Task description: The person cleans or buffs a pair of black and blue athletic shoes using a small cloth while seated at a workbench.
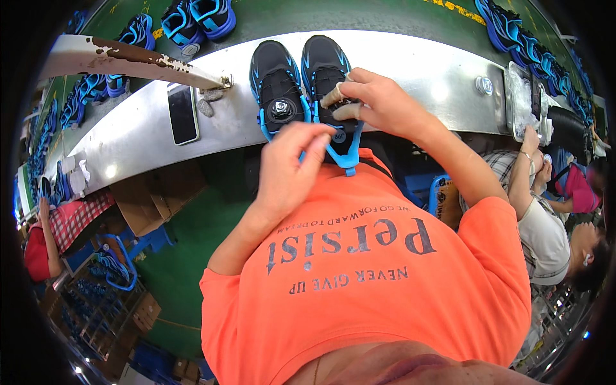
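Note:
Two black sports shoes with blue trim stand side by side on the metal bench, toes away from me. The left shoe (276,84) has a round lacing dial (281,109) on its tongue. On the right shoe (325,55), my right hand (380,98) reaches over the lacing, with pale finger covers on some fingertips; whatever lies under them is mostly hidden. My left hand (298,161), slightly blurred, is near the right shoe's collar, thumb and forefinger close together. Whether anything is pinched there cannot be seen.
A smartphone (183,114) and small grey lumps (205,108) lie left, by a chipped metal post (139,65). To the right are a round disc (484,85) and a tray (511,103) with clear plastic. More shoes (211,19) stand beyond the bench. People sit at both sides; one's hand (530,140) reaches the tray.

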`<control>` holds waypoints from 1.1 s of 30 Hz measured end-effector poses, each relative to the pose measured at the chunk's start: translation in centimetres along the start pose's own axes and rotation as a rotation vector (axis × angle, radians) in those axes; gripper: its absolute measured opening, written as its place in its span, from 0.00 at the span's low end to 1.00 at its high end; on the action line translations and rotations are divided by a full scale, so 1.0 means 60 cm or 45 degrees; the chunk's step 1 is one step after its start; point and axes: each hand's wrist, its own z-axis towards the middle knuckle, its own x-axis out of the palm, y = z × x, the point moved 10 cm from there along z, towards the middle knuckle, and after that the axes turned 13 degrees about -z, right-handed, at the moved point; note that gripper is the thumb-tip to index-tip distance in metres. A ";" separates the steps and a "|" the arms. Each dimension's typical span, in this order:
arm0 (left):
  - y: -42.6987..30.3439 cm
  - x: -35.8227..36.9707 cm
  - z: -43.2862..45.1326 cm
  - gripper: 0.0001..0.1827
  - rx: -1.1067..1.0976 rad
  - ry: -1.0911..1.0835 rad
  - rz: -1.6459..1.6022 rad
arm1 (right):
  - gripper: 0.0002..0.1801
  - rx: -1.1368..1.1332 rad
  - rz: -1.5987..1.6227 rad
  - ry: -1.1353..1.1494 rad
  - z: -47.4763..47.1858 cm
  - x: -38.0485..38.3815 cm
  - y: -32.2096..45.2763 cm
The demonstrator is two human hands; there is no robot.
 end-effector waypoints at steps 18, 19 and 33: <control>0.127 0.095 -0.001 0.14 -0.697 -0.114 -1.339 | 0.18 -0.072 0.135 0.023 0.011 0.013 -0.010; 0.131 0.095 -0.002 0.14 -0.704 -0.121 -1.341 | 0.19 -0.049 0.143 -0.030 0.011 0.010 -0.008; 0.119 0.098 -0.003 0.16 -0.751 -0.099 -1.268 | 0.22 0.108 0.208 0.087 -0.001 0.010 -0.026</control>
